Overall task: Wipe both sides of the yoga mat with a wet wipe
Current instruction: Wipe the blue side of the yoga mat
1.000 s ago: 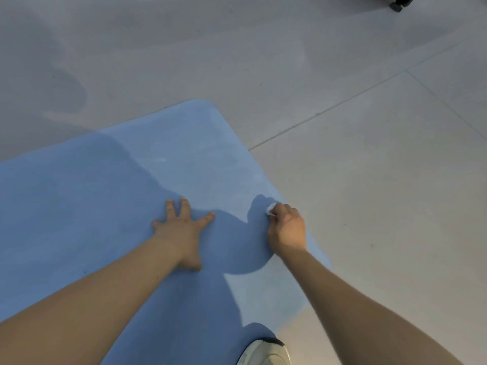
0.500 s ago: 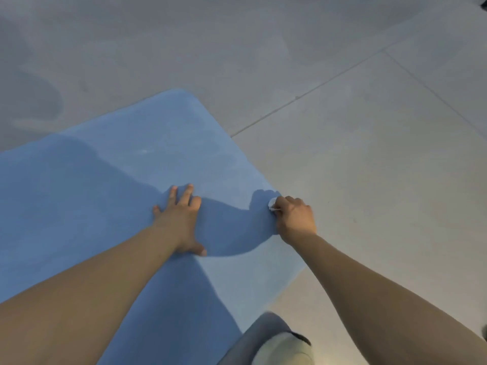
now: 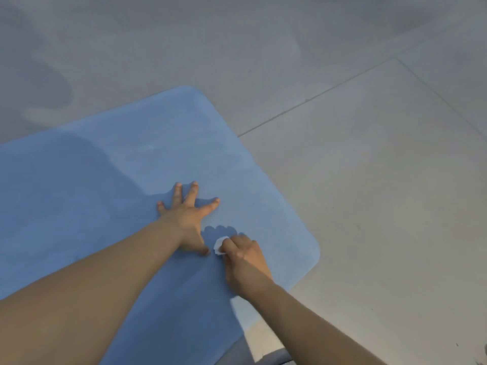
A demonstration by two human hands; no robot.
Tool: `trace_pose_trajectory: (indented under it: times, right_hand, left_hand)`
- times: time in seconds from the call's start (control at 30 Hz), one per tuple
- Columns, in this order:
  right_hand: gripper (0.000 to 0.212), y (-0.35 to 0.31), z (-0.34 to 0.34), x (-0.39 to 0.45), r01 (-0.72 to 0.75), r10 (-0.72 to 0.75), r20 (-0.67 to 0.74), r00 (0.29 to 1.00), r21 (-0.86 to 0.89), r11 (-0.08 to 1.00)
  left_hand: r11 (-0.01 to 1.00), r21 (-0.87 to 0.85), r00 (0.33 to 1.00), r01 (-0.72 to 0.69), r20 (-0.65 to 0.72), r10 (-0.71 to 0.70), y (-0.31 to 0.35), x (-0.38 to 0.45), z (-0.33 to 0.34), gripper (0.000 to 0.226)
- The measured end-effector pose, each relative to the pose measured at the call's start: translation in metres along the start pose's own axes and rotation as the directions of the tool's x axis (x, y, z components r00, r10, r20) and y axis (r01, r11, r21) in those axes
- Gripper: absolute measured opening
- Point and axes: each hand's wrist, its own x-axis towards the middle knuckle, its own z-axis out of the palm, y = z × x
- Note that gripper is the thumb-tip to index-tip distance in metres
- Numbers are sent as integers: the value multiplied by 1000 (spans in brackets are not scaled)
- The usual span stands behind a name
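Wiping my blue yoga mat [image 3: 110,196] on the grey tiled floor [image 3: 369,180]

The mat lies flat, matte and rounded at its corners, my shadow across it. My left hand [image 3: 188,214] presses it with fingers spread straight; my right hand [image 3: 245,262] curls round a small white wet wipe [image 3: 219,245], held against the mat just beside my left thumb

Left hand [image 3: 188,219] splayed flat; right hand [image 3: 246,262] fingers curled.
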Motion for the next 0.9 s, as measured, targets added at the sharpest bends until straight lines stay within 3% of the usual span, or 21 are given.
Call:
trace_pose_trajectory:
  times: [0.1, 0.23, 0.37, 0.47, 0.57, 0.67, 0.8, 0.9]
  right_hand:
    - [24, 54, -17, 7, 36, -40, -35, 999, -99, 994]
    - [22, 130, -53, 4, -306, 277, -173, 945, -171, 937]
    - [23, 119, -43, 3, -433, 407, -279, 870, -36, 901]
    - [20, 74, -11, -12, -317, 323, -283, 903, 70, 946]
    - [26, 28, 3, -35, -56, 61, -88, 994, 58, 997]
    - [27, 64, -18, -36, 103, -103, -9, 995, -28, 994]
    - [29, 149, -63, -47, -277, 267, -135, 954, -61, 959]
    - [23, 150, -62, -51, -422, 410, -186, 893, -29, 906]
  left_hand:
    - [1000, -2, 1000, 22, -21, -22, 3, 0, -3, 120]
    - [999, -17, 998, 35, -58, -36, 11, 2, -2, 96]
    - [994, -82, 987, 69, -139, -80, 24, 7, 8, 91]
    - [1000, -21, 972, 6, -233, -10, 35, 12, 14, 96]
    - [996, -63, 965, -65, -258, 46, 43, 20, 12, 103]
    - [985, -123, 958, -120, -276, 82, 52, 24, 11, 98]
    - [973, -29, 962, -229, -161, 222, 68, 21, 16, 81]
    - [977, -5, 970, -213, -117, 211, 73, 19, 12, 84]
